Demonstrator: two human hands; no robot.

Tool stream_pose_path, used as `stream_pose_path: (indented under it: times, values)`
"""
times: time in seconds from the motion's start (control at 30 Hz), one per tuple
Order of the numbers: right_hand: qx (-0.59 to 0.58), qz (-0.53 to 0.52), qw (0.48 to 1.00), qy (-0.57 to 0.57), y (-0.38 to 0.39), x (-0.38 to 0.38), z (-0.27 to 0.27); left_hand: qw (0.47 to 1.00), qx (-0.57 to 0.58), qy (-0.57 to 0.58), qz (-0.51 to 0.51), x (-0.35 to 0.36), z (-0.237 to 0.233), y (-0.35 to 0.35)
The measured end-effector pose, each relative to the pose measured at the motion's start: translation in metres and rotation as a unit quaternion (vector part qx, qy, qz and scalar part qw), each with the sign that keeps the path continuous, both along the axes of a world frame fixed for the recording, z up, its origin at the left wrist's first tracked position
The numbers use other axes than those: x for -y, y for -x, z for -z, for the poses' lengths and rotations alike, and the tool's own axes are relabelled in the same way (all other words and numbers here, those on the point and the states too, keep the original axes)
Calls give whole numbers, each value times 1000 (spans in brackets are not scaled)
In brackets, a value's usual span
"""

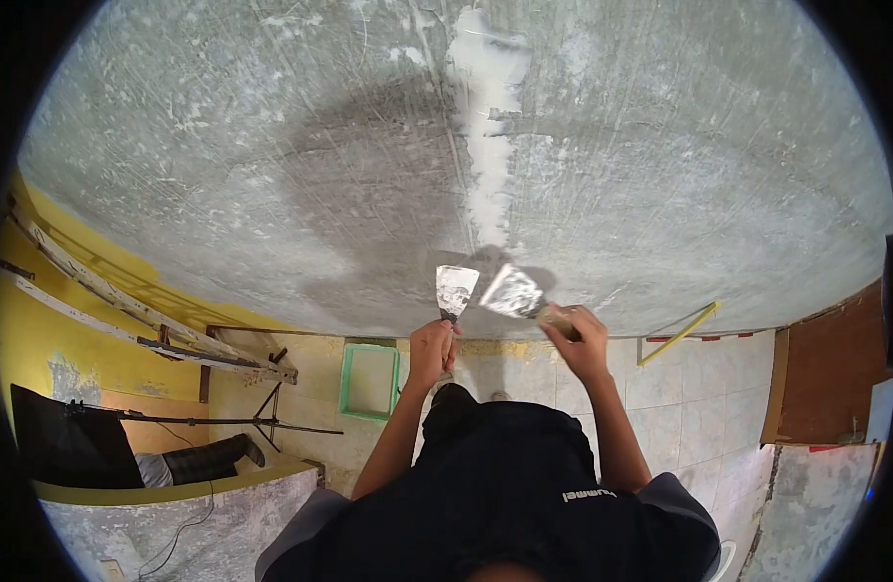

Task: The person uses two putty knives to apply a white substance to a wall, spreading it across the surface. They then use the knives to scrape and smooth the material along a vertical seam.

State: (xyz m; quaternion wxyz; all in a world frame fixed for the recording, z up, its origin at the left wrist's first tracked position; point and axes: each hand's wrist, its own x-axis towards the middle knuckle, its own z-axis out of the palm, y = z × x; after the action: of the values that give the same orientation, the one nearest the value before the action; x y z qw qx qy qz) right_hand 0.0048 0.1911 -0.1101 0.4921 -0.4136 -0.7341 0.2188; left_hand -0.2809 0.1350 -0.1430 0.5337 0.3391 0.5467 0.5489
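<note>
My left hand point(433, 351) is closed round the handle of a putty knife, whose wide blade point(457, 288) points up and is smeared with white paste. In my right hand point(579, 341) is a second putty knife; its blade point(512, 292) tilts to the upper left and carries white and grey smears. A small gap separates the two blades. Both are in front of the lower part of a grey wall point(369, 204). A vertical strip of white filler point(489, 165) runs down the wall, ending just above the blades.
A green-rimmed tray point(345, 380) lies on the tiled floor point(660, 388) at the left. Beyond it are a ladder point(107, 296) and a tripod point(262, 421). A person's leg point(209, 460) shows at the lower left. A yellow bar point(679, 334) and a brown panel point(829, 369) are at the right.
</note>
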Motion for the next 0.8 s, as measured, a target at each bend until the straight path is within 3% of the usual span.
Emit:
stream_pose_path:
  times: [0.13,0.23,0.37,0.47,0.53,0.67,0.8]
  values:
    - [2,-42,999,-32,36,4,-29,998,-5,-51,20,-3,5,-2]
    - [57,-3,997,47,45,4,-37,997,-11,-71,-1,-2,1,-4]
    - [79,-9,995,54,26,-3,-33,994,-2,-93,-48,1,1,2]
    - [119,29,992,25,7,-15,-32,994,29,-93,-58,3,-1,4]
    - [74,60,995,2,4,-24,-35,994,24,-94,-54,3,2,6]
    - [71,73,977,-190,23,-58,-34,996,31,-67,-57,0,-3,-1]
    - [141,110,970,-167,18,-82,-30,995,40,-69,-65,-2,-2,-9]
